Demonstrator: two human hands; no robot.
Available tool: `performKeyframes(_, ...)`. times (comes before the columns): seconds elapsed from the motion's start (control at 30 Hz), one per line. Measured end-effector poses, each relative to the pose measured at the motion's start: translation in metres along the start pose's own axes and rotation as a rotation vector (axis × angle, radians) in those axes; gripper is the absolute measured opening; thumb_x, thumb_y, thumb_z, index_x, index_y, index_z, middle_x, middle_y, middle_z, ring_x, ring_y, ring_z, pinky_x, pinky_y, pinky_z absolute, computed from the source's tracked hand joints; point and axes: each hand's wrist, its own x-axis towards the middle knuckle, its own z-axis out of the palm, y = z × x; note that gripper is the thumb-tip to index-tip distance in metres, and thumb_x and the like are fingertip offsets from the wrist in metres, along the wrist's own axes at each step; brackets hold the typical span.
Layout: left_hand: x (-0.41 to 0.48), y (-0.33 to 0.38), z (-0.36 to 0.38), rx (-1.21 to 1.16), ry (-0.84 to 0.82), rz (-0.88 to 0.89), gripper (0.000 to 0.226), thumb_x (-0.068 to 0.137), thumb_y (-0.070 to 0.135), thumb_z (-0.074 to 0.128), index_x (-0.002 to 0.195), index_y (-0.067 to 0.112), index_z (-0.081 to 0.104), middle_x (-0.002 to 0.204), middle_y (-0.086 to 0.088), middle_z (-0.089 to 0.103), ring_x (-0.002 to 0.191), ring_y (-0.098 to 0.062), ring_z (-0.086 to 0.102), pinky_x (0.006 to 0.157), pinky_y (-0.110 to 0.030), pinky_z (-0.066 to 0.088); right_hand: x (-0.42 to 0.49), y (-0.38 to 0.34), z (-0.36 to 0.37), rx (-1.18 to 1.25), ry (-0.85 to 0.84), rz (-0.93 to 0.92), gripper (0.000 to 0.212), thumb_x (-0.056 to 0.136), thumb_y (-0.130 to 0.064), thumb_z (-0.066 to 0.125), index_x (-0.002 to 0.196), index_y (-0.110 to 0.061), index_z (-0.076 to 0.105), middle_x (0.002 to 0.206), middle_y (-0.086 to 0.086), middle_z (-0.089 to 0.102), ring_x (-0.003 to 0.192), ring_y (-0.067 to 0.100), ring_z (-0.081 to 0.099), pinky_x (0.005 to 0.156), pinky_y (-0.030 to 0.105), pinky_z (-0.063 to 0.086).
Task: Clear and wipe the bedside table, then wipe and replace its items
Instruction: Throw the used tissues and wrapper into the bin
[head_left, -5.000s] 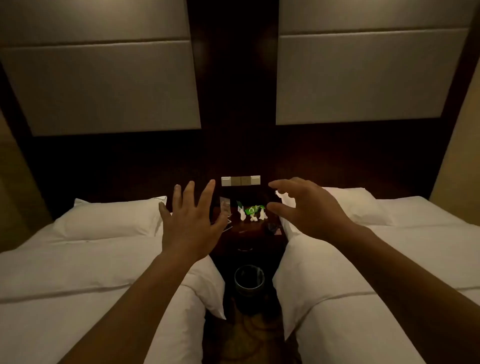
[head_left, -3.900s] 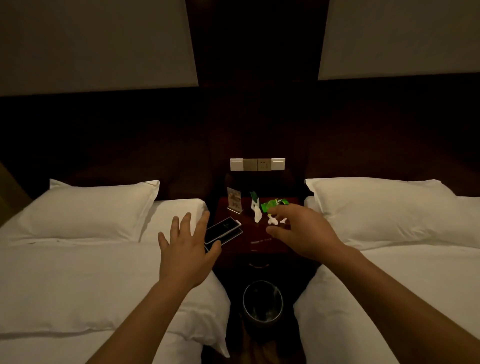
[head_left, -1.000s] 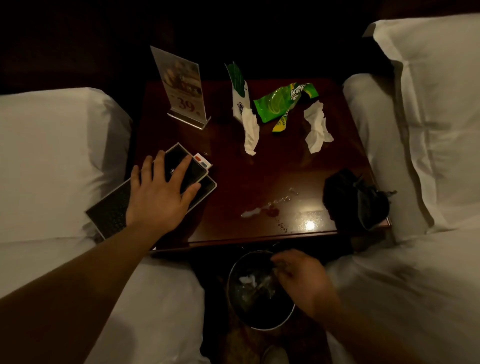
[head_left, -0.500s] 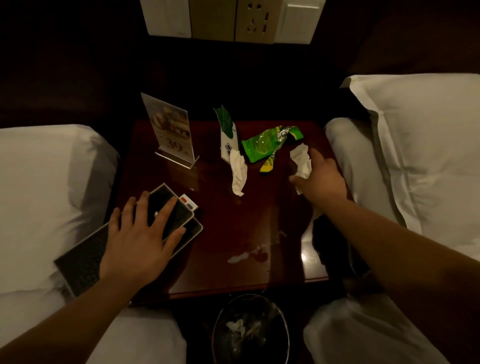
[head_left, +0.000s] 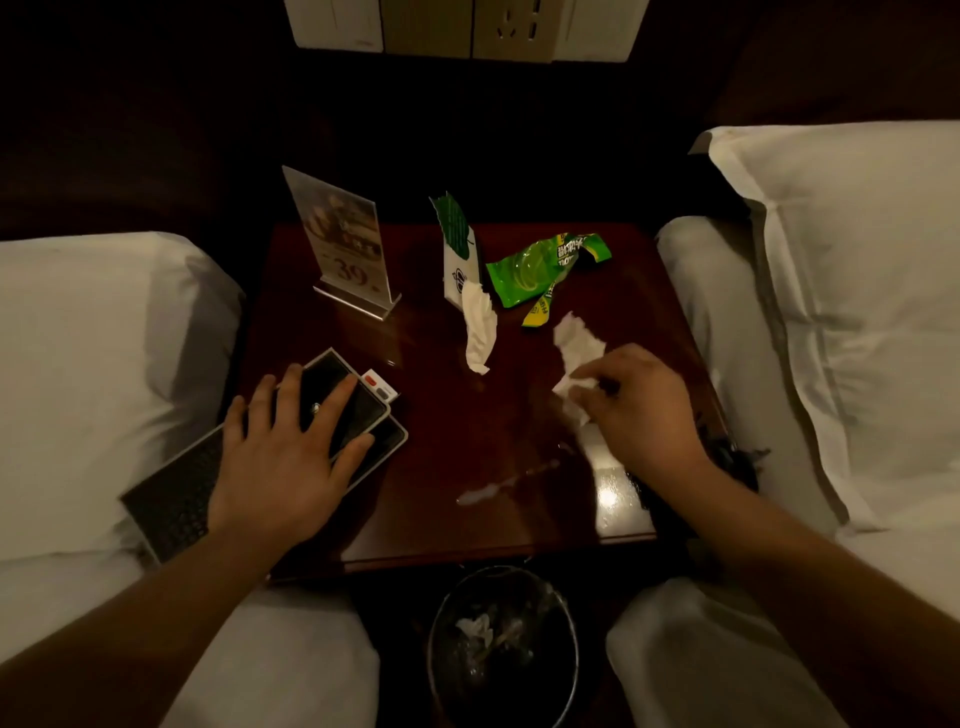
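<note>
The dark wooden bedside table (head_left: 441, 525) stands between two beds. My right hand (head_left: 636, 410) pinches a crumpled white tissue (head_left: 574, 345) just above the table's right half. My left hand (head_left: 288, 449) rests flat, fingers spread, on a stack of dark flat devices (head_left: 171, 501) overhanging the table's left edge. Behind stand a clear sign holder (head_left: 345, 249) and a green-and-white carton (head_left: 457, 249), with another tissue (head_left: 479, 327) and a green wrapper (head_left: 540, 267) beside them. A whitish smear (head_left: 485, 492) marks the front of the tabletop.
A round bin (head_left: 501, 644) holding crumpled tissue stands on the floor below the table's front edge. A dark cloth (head_left: 732, 460) lies at the table's right edge behind my right wrist. White bedding (head_left: 88, 364) and pillows (head_left: 857, 291) flank the table. Wall sockets (head_left: 511, 28) sit above.
My right hand came up from the bin, reached the right tissue and now lifts it toward me. My left hand stays on the devices. The view has closed in on the table.
</note>
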Motion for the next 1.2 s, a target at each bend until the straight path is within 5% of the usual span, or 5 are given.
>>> performKeyframes(0.13, 0.000, -0.002, 0.002, 0.025, 0.006, -0.013, 0.070, 0.092, 0.069, 0.012, 0.154, 0.038, 0.014, 0.159, -0.020, 0.024, 0.144, -0.043, 0.022, 0.115, -0.061, 0.021, -0.062, -0.027, 0.004, 0.167, -0.157, -0.101, 0.005, 0.084, -0.023, 0.072, 0.088, -0.020, 0.074, 0.112, -0.019, 0.054, 0.092, -0.007, 0.055, 0.075, 0.002, 0.041)
performKeyframes(0.3, -0.002, 0.001, 0.005, 0.026, 0.003, -0.009, 0.069, 0.093, 0.069, 0.013, 0.154, 0.039, 0.014, 0.158, -0.020, 0.024, 0.144, -0.043, 0.023, 0.115, -0.062, 0.021, -0.140, -0.031, 0.034, 0.185, -0.423, -0.125, 0.009, 0.091, -0.026, 0.062, 0.096, -0.024, 0.069, 0.094, -0.017, 0.060, 0.084, -0.011, 0.053, 0.074, 0.000, 0.036)
performKeyframes(0.67, -0.001, -0.002, 0.010, 0.013, 0.046, 0.012, 0.067, 0.094, 0.069, 0.015, 0.153, 0.039, 0.017, 0.156, -0.022, 0.028, 0.141, -0.044, 0.027, 0.113, -0.063, 0.024, -0.195, 0.029, 0.105, -0.057, -0.853, 0.046, 0.049, 0.092, -0.011, 0.054, 0.138, -0.027, 0.050, 0.146, -0.004, 0.041, 0.128, 0.013, 0.046, 0.101, 0.012, 0.029)
performKeyframes(1.03, -0.004, 0.000, 0.007, 0.020, 0.037, 0.011, 0.067, 0.094, 0.068, 0.017, 0.154, 0.037, 0.016, 0.157, -0.022, 0.027, 0.142, -0.044, 0.026, 0.114, -0.063, 0.023, -0.109, -0.023, 0.015, 0.072, -0.334, -0.095, 0.022, 0.089, -0.016, 0.061, 0.108, -0.025, 0.066, 0.094, -0.012, 0.058, 0.081, -0.001, 0.056, 0.069, 0.007, 0.041)
performKeyframes(1.2, -0.006, 0.000, 0.008, 0.027, 0.030, 0.004, 0.068, 0.094, 0.068, 0.014, 0.154, 0.038, 0.014, 0.158, -0.020, 0.025, 0.144, -0.042, 0.024, 0.115, -0.061, 0.022, -0.021, -0.045, 0.006, 0.008, -0.174, -0.156, 0.034, 0.085, -0.019, 0.066, 0.119, -0.023, 0.063, 0.098, 0.000, 0.057, 0.079, 0.012, 0.058, 0.072, 0.029, 0.050)
